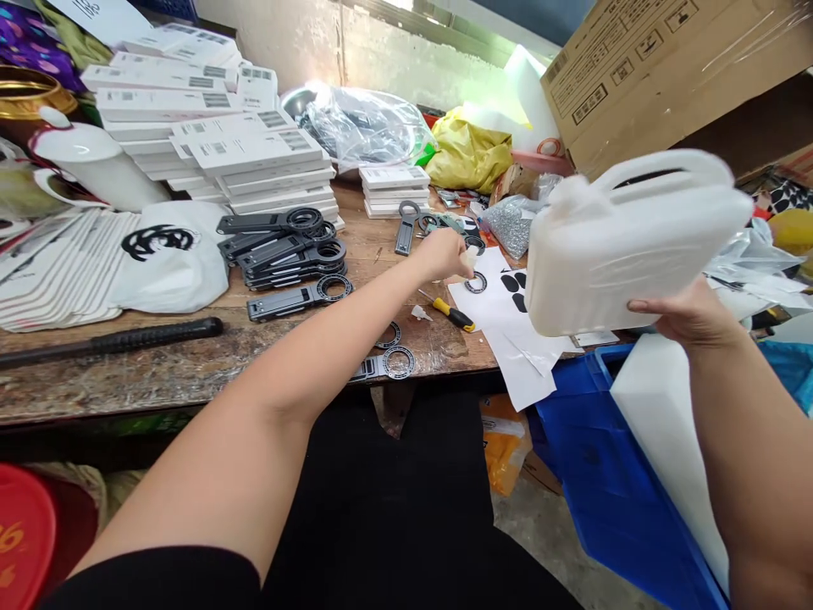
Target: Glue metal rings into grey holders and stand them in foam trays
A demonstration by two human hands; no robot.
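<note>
My right hand (pixel 695 315) grips a white plastic jug (pixel 628 254) from beneath, raised and tilted over the right end of the bench. My left hand (pixel 446 257) is stretched forward with its fingers closed on something small and whitish, mostly hidden by the hand. Just beyond those fingers a black ring (pixel 475 282) lies on a white sheet (pixel 524 377) that has black oval stickers (pixel 513 286). Nearer me are a yellow-and-black screwdriver (pixel 452 313) and a small white nozzle-like piece (pixel 420 313). Grey ring-ended brackets (pixel 399 363) lie partly under my left forearm.
Stacked white boxes (pixel 273 161) and a pile of grey ring-ended brackets (pixel 289 254) fill the bench's left side. A black-handled rod (pixel 156 336) lies along the front edge. A large cardboard box (pixel 660 68) leans at the back right, and a blue bin (pixel 597 474) stands below.
</note>
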